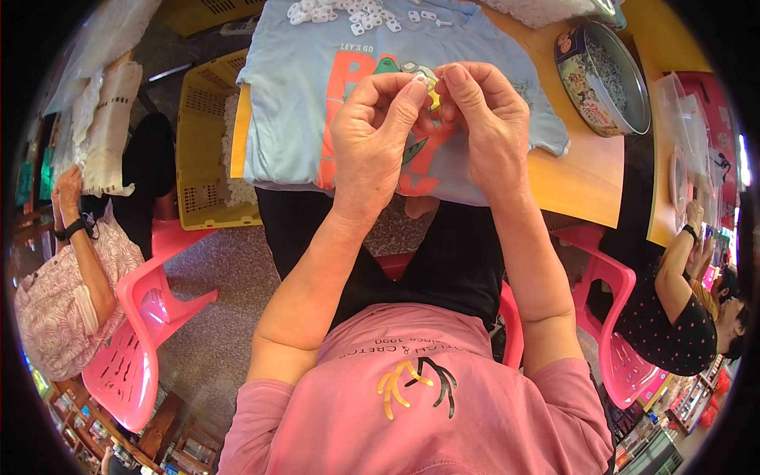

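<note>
Both hands are raised close together above a light blue T-shirt [289, 103] that is spread over the table and carries a colourful print. My left hand [368, 142] is closed, thumb against index finger, with a small white plastic piece [419, 78] just showing at the fingertips. Beside it, my right hand [495, 134] is pinched closed too; whatever lies between its fingertips is hidden. Beyond the hands, a pile of small white plastic pieces with holes [360, 12] rests on the shirt, and a few lie apart to its right.
On the right of the wooden table [582, 182] stands a round tin [606, 79] of small metallic-looking parts. A yellow crate [202, 142] with white pieces is at the left. Pink chairs [142, 340] flank me, with a person [79, 285] at left and another [673, 309] at right.
</note>
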Available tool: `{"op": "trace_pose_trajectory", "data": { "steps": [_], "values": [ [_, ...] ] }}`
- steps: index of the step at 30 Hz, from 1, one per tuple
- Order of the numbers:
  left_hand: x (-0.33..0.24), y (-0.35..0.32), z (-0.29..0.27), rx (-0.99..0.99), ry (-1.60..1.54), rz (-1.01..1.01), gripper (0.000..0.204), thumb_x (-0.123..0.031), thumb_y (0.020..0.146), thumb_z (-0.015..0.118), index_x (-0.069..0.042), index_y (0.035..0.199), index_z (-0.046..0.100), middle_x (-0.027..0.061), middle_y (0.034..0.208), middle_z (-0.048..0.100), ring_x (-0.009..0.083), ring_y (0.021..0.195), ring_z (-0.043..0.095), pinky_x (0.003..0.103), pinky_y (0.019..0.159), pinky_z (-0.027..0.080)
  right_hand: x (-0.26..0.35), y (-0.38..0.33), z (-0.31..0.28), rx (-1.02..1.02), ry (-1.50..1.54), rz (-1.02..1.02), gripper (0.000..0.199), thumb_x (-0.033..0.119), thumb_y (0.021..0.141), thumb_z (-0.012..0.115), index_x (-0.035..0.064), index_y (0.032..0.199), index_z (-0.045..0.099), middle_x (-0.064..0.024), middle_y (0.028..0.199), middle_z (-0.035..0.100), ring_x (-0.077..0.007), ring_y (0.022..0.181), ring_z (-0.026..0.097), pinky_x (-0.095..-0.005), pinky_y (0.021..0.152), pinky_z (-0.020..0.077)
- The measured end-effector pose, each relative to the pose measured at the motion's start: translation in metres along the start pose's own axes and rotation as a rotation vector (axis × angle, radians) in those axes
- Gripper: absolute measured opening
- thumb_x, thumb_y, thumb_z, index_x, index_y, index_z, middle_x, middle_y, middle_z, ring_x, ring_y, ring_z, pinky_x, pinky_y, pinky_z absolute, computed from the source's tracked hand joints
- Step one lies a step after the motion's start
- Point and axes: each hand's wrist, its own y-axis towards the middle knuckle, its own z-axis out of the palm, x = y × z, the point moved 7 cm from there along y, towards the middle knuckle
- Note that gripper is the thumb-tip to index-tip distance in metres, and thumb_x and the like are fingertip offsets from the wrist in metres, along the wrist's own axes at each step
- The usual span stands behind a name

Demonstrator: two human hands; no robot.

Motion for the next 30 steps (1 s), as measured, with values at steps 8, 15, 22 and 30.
{"op": "trace_pose_trajectory", "data": {
  "steps": [8, 15, 22, 30],
  "values": [
    [-0.001, -0.002, 0.002, 0.028, 0.034, -0.01, 0.011, -0.011, 0.095, 0.065, -0.001, 0.1, 0.063, 0.0037, 0.087, 0.067, 0.0076, 0.074, 0.062, 0.021, 0.067, 0.051, -0.002, -0.003, 0.004, 0.062, 0.017, 0.053, 0.021, 0.021, 0.096, 0.065, 0.0001, 0.098, 0.068, -0.0014, 0.08, 0.063, -0.0066, 0.066, 0.054, -0.0217, 0.057, 0.0454],
    [-0.002, -0.003, 0.002, 0.026, 0.081, -0.016, 0.012, -0.011, 0.095, 0.066, -0.001, 0.1, 0.063, 0.0027, 0.086, 0.067, 0.0063, 0.077, 0.061, 0.021, 0.069, 0.05, 0.002, -0.004, 0.004, 0.065, -0.008, 0.064, 0.021, 0.02, 0.096, 0.065, -0.0001, 0.098, 0.068, -0.0014, 0.081, 0.063, -0.0064, 0.065, 0.054, -0.0217, 0.059, 0.0454],
    [-0.002, -0.004, 0.001, 0.042, 0.109, -0.002, 0.012, -0.011, 0.094, 0.066, -0.001, 0.1, 0.063, 0.0029, 0.086, 0.068, 0.0062, 0.074, 0.061, 0.02, 0.067, 0.051, 0.01, -0.001, 0.003, 0.078, -0.138, 0.053, 0.021, 0.021, 0.095, 0.066, -0.0002, 0.095, 0.068, -0.0001, 0.075, 0.062, -0.0065, 0.066, 0.054, -0.0215, 0.061, 0.0438],
    [-0.007, -0.005, 0.005, 0.073, 0.135, 0.006, 0.011, -0.011, 0.096, 0.064, 0.0, 0.097, 0.061, 0.0056, 0.086, 0.069, 0.0085, 0.076, 0.065, 0.021, 0.065, 0.052, 0.017, 0.004, -0.001, 0.138, -0.243, 0.035, 0.024, 0.023, 0.094, 0.067, -0.0003, 0.092, 0.068, 0.0002, 0.075, 0.062, -0.006, 0.067, 0.054, -0.0223, 0.061, 0.0437]
  ]
}}
